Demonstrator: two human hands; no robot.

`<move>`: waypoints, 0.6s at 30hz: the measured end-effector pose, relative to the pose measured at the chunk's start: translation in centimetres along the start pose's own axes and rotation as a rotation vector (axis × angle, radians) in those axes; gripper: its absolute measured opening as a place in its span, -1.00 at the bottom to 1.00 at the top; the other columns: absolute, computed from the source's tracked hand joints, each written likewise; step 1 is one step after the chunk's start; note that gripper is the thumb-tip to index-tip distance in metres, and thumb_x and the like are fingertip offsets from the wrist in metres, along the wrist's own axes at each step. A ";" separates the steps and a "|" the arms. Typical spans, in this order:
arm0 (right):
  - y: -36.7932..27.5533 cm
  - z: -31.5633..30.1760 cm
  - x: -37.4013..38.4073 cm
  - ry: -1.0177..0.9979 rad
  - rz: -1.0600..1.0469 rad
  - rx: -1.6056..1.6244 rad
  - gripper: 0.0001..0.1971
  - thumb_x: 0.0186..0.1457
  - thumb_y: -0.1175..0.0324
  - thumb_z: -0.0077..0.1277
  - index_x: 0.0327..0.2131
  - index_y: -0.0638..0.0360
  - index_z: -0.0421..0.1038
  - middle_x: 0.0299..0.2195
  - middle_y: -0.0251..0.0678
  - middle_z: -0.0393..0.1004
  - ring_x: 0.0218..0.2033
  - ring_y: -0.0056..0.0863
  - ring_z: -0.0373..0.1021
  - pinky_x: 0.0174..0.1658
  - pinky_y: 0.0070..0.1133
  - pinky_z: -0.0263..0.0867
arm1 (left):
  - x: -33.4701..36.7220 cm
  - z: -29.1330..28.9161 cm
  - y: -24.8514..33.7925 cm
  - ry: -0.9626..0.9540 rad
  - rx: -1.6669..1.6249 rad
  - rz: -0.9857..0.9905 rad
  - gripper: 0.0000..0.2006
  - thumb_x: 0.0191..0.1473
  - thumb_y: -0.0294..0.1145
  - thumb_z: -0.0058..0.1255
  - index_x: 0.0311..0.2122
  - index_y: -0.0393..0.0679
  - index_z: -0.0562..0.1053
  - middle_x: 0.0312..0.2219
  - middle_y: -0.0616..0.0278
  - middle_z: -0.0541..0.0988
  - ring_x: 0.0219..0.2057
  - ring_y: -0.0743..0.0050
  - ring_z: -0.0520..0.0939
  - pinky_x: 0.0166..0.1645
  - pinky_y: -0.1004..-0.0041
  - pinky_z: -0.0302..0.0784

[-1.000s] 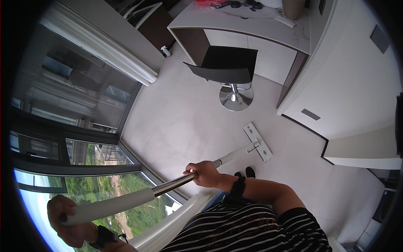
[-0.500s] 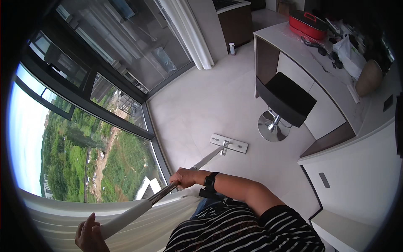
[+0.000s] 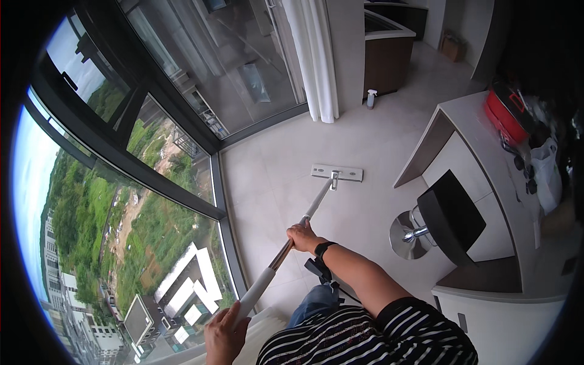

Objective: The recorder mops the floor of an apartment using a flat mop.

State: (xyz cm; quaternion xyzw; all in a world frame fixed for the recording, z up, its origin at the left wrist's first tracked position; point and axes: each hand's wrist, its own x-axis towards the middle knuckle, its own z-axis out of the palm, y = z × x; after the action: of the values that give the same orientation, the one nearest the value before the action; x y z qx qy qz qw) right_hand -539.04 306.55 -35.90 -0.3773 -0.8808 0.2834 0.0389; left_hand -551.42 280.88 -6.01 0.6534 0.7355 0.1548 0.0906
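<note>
A flat mop slants from the lower left toward the far floor. Its white rectangular head lies flat on the pale tiles. My left hand is closed round the top end of the thick white grip. Farther down the pole, where the metal section meets a white one, my right hand grips it, a black band on the wrist.
Tall dark-framed windows line the left, with a white curtain beyond. A black bar stool stands at the right by a counter bearing a red pan and bags. A spray bottle stands on the far floor.
My view has turned, so the counter and stool sit farther right. The mop head appears farther away, and both hands have come up and right. My left fingers, looser before, now wrap the grip.
</note>
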 end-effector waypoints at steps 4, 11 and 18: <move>7.8 -6.2 4.3 0.144 0.075 0.101 -0.58 -0.28 0.23 0.27 -0.35 0.01 0.25 -0.12 -0.41 0.26 0.09 -0.33 0.08 -0.03 -0.02 0.11 | 13.8 3.8 0.2 -0.022 -0.079 0.136 -0.61 -0.14 -0.35 0.15 -0.13 -0.19 0.43 -0.48 0.05 0.55 -0.53 0.10 0.58 -0.48 0.30 0.50; 12.1 -11.1 8.3 -0.173 0.268 -0.043 -0.66 -0.08 0.31 0.05 -0.17 0.01 0.29 0.00 -0.28 0.17 0.16 -0.16 -0.07 0.07 0.10 -0.04 | 25.0 19.0 -1.0 -0.352 -0.035 0.237 -0.44 0.00 -0.29 -0.01 0.09 -0.24 0.15 -0.31 -0.03 0.47 -0.45 -0.01 0.57 -0.39 0.21 0.54; 13.5 -17.2 11.6 -0.229 -0.222 0.082 -0.54 -0.06 0.34 0.07 -0.04 -0.08 0.20 0.07 -0.34 0.13 0.19 -0.29 -0.06 0.12 0.12 -0.22 | 31.0 10.5 -3.0 -0.468 0.053 0.189 -0.38 -0.14 -0.35 0.11 0.09 -0.09 0.20 -0.34 0.01 0.50 -0.43 -0.03 0.58 -0.37 0.20 0.54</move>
State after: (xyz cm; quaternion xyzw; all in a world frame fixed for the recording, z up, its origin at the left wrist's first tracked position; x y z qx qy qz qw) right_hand -533.81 330.09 -30.32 -0.2408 -0.9034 0.3543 -0.0153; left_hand -554.73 312.37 -14.74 0.7393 0.6340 -0.0124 0.2265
